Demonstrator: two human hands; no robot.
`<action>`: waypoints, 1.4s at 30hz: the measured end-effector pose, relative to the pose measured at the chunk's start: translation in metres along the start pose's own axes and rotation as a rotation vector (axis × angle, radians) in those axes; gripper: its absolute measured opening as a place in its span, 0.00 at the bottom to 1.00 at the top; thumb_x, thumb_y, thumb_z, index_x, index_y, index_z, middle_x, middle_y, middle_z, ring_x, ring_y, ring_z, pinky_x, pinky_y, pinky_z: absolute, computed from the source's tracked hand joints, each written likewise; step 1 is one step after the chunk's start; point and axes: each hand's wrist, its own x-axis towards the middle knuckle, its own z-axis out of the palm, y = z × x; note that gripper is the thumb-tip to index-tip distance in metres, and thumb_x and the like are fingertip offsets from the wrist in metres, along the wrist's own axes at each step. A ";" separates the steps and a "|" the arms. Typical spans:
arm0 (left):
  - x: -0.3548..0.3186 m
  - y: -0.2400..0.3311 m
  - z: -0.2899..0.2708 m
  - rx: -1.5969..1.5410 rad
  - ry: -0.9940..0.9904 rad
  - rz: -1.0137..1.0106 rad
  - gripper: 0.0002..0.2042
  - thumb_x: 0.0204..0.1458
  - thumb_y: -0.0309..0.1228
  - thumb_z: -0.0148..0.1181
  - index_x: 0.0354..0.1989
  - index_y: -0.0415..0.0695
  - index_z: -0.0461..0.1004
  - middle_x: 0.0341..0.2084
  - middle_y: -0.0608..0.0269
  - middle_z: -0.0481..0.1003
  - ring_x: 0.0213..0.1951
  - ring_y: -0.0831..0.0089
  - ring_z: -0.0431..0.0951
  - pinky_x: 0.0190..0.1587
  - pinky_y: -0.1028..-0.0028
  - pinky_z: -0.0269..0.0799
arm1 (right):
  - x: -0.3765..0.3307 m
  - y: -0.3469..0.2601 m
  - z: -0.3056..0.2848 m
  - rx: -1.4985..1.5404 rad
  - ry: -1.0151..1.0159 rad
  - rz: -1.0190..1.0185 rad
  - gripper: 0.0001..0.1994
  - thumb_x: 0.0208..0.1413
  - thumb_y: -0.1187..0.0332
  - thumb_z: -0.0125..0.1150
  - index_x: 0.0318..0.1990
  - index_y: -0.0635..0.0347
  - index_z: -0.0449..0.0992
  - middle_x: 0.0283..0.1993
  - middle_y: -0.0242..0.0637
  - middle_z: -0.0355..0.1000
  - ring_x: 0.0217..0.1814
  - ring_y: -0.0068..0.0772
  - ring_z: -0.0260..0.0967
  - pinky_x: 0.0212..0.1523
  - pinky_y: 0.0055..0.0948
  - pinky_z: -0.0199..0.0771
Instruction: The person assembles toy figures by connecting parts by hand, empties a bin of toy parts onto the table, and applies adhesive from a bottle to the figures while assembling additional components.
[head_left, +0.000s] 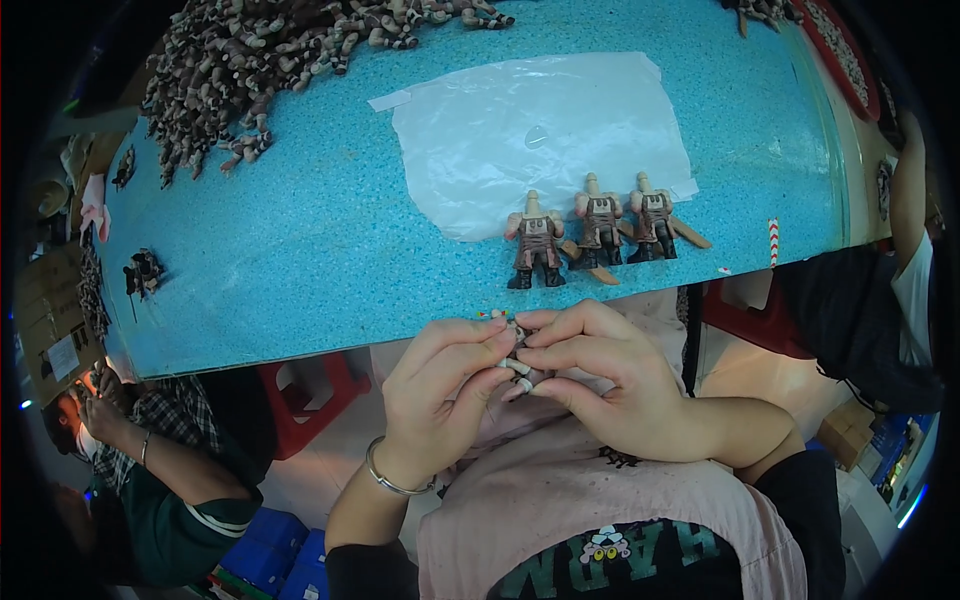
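Observation:
My left hand (440,385) and my right hand (610,375) meet in front of my chest, by the table's near edge. Between their fingertips they pinch a small toy figure part (521,368), pale and brown with light bands. My fingers hide much of it, so its exact shape is unclear. Just beyond my hands, three toy figures without heads lie on the table: a left one (538,243), a middle one (600,222) and a right one (653,217). Each has a pale neck post, brownish clothing and dark boots. Flat brown pieces (690,233) lie by them.
A clear plastic sheet (540,130) is spread on the blue table (330,230). Brown and pale figure parts form a large pile (240,75) at the far left. A red tray (840,60) stands far right. Other people sit at left and right, near red stools (315,400).

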 end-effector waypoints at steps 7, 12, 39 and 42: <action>-0.019 -0.005 0.004 -0.135 0.158 -0.061 0.12 0.46 0.21 0.64 0.40 0.34 0.75 0.40 0.50 0.75 0.43 0.63 0.77 0.46 0.70 0.73 | 0.002 -0.009 -0.010 -0.141 -0.009 -0.200 0.19 0.47 0.79 0.64 0.49 0.65 0.71 0.49 0.43 0.66 0.57 0.44 0.67 0.53 0.35 0.71; -0.027 0.008 0.005 -0.185 0.271 -0.037 0.16 0.54 0.34 0.61 0.46 0.36 0.71 0.45 0.51 0.69 0.48 0.64 0.73 0.50 0.66 0.70 | -0.016 -0.014 -0.008 0.482 0.051 0.152 0.22 0.55 0.78 0.57 0.56 0.66 0.59 0.51 0.41 0.65 0.55 0.32 0.66 0.52 0.30 0.71; -0.019 0.021 0.018 -0.716 -0.121 -0.255 0.08 0.49 0.22 0.60 0.37 0.39 0.71 0.48 0.52 0.67 0.52 0.66 0.68 0.56 0.67 0.61 | -0.020 0.000 -0.013 0.402 -0.163 0.147 0.08 0.59 0.70 0.55 0.31 0.65 0.72 0.28 0.33 0.69 0.29 0.22 0.64 0.31 0.24 0.63; -0.024 0.018 0.019 -0.719 -0.096 -0.254 0.07 0.50 0.22 0.60 0.37 0.38 0.71 0.48 0.52 0.67 0.52 0.66 0.68 0.56 0.67 0.61 | -0.018 -0.001 -0.014 0.263 -0.255 0.068 0.07 0.59 0.72 0.52 0.32 0.66 0.70 0.31 0.34 0.69 0.32 0.22 0.64 0.33 0.24 0.66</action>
